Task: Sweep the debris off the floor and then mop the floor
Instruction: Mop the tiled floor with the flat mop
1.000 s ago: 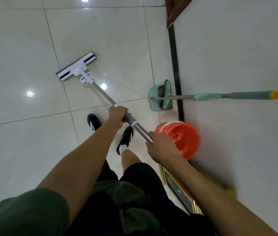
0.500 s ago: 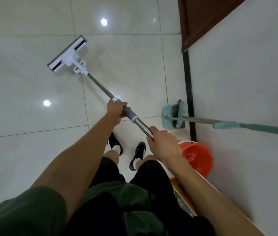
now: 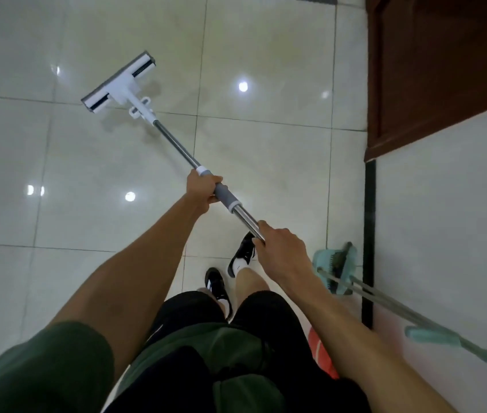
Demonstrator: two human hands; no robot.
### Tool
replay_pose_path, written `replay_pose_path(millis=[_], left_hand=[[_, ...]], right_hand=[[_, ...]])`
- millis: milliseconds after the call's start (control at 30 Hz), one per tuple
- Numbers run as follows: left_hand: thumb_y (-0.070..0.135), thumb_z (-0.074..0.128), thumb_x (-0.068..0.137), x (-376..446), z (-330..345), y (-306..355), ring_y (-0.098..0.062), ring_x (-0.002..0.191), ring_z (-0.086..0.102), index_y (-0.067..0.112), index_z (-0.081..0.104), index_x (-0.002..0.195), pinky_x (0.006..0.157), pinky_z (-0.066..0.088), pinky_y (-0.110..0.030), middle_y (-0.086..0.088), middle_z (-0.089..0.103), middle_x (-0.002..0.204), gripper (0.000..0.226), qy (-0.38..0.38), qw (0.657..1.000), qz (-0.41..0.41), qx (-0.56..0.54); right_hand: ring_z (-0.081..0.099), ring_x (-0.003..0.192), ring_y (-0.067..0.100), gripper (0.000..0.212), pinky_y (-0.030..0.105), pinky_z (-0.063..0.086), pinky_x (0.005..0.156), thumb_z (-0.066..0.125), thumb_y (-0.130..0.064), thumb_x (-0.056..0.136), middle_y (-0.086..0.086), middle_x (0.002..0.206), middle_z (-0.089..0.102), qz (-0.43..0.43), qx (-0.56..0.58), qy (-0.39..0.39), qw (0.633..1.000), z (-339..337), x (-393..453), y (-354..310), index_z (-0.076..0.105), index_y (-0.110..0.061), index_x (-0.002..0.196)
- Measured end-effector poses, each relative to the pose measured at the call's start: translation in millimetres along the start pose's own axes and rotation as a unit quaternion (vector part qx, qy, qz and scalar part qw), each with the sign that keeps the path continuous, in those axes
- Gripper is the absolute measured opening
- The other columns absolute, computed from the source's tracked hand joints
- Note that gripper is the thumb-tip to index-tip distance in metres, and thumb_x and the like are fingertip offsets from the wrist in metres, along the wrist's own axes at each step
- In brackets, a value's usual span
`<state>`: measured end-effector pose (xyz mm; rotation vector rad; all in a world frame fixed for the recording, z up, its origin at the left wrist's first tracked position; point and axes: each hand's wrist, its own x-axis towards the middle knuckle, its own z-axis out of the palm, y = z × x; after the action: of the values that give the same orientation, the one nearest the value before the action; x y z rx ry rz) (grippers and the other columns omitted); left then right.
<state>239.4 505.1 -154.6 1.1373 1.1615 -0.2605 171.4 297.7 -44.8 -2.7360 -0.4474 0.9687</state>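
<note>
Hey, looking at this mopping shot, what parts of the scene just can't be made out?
All in the head view:
- Orange bucket: only a sliver shows, hidden behind the right forearm and leg.
- Broom: its handle end is cut off by the right edge.
- Dustpan: contents too dark to tell.
- Mop: the pad's underside faces the floor, so its wetness is unseen.
- Top of the mop handle: covered by the right hand.

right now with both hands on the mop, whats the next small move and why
Probably pull the mop head back toward the feet in a straight stroke. The left hand grips the grey sleeve, the right hand grips the steel pole's upper end, and the head lies flat on the tiled floor at near full reach, so a further push looks limited.
</note>
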Motion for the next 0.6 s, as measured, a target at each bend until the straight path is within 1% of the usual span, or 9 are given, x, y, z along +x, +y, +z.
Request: replay_pose_path(millis=[100, 200, 267, 333, 400, 467, 533, 600], left_hand=[[-0.005, 0.063, 0.09, 14, 3, 24, -0.039, 0.092, 0.07, 0.005, 0.045, 0.113, 0.082, 0.059, -0.054, -0.02, 0.064, 0.101, 0.031, 0.024, 1.0, -0.003, -0.009], [-0.005, 0.063, 0.091, 28, 3, 47, -0.037, 0.088, 0.07, 0.006, 0.044, 0.114, 0.081, 0.059, -0.053, -0.02, 0.065, 0.097, 0.032, 0.042, 0.999, -0.005, -0.017], [-0.005, 0.062, 0.092, 38, 1, 63, -0.034, 0.086, 0.07, 0.007, 0.043, 0.114, 0.08, 0.06, -0.05, -0.017, 0.064, 0.093, 0.031, 0.054, 0.998, -0.008, -0.025], [-0.005, 0.061, 0.093, 50, -3, 78, -0.033, 0.083, 0.07, 0.006, 0.044, 0.114, 0.076, 0.06, -0.049, -0.017, 0.064, 0.092, 0.03, 0.059, 0.998, -0.006, -0.031], [-0.003, 0.062, 0.093, 64, -8, 92, -0.033, 0.084, 0.069, 0.004, 0.045, 0.115, 0.066, 0.059, -0.045, -0.019, 0.064, 0.095, 0.028, 0.065, 0.997, -0.006, -0.031], [-0.001, 0.063, 0.093, 81, -15, 106, -0.035, 0.09, 0.068, 0.002, 0.046, 0.115, 0.058, 0.057, -0.04, -0.02, 0.064, 0.099, 0.028, 0.069, 0.997, -0.007, -0.023], [-0.001, 0.064, 0.093, 100, -23, 121, -0.037, 0.094, 0.067, 0.001, 0.047, 0.112, 0.058, 0.056, -0.04, -0.021, 0.063, 0.101, 0.026, 0.07, 0.997, -0.013, -0.023], [-0.001, 0.063, 0.094, 120, -32, 134, -0.038, 0.097, 0.067, 0.001, 0.046, 0.11, 0.065, 0.058, -0.044, -0.021, 0.063, 0.1, 0.024, 0.066, 0.997, -0.027, -0.031]], right_hand=[[0.056, 0.068, 0.025, 0.03, 0.034, 0.043, 0.061, 0.042, -0.033, 0.104, 0.006, 0.088, 0.063, -0.025, 0.001, 0.004, 1.0, -23, 25, -5, 0.049, -0.017, 0.127], [0.062, 0.072, 0.026, 0.027, 0.036, 0.048, 0.064, 0.042, -0.031, 0.104, 0.007, 0.088, 0.065, -0.043, -0.008, -0.006, 0.999, -43, 48, -12, 0.05, -0.016, 0.124], [0.061, 0.07, 0.026, 0.026, 0.036, 0.047, 0.062, 0.041, -0.03, 0.104, 0.006, 0.087, 0.065, -0.055, -0.014, -0.006, 0.998, -55, 66, -19, 0.051, -0.015, 0.123], [0.057, 0.069, 0.025, 0.026, 0.035, 0.042, 0.06, 0.04, -0.029, 0.104, 0.006, 0.086, 0.064, -0.061, -0.017, -0.012, 0.998, -64, 85, -27, 0.051, -0.015, 0.123], [0.054, 0.07, 0.025, 0.026, 0.035, 0.039, 0.061, 0.039, -0.027, 0.104, 0.007, 0.089, 0.064, -0.058, -0.029, -0.032, 0.997, -70, 107, -37, 0.05, -0.016, 0.125], [0.054, 0.071, 0.025, 0.025, 0.035, 0.039, 0.063, 0.039, -0.027, 0.104, 0.007, 0.091, 0.065, -0.052, -0.045, -0.043, 0.997, -77, 131, -51, 0.05, -0.017, 0.124], [0.053, 0.071, 0.026, 0.023, 0.035, 0.039, 0.063, 0.038, -0.029, 0.104, 0.006, 0.09, 0.064, -0.049, -0.056, -0.046, 0.996, -82, 154, -65, 0.051, -0.017, 0.12], [0.053, 0.071, 0.027, 0.021, 0.034, 0.039, 0.063, 0.038, -0.031, 0.104, 0.005, 0.086, 0.061, -0.044, -0.054, -0.052, 0.996, -87, 174, -82, 0.05, -0.018, 0.117]])
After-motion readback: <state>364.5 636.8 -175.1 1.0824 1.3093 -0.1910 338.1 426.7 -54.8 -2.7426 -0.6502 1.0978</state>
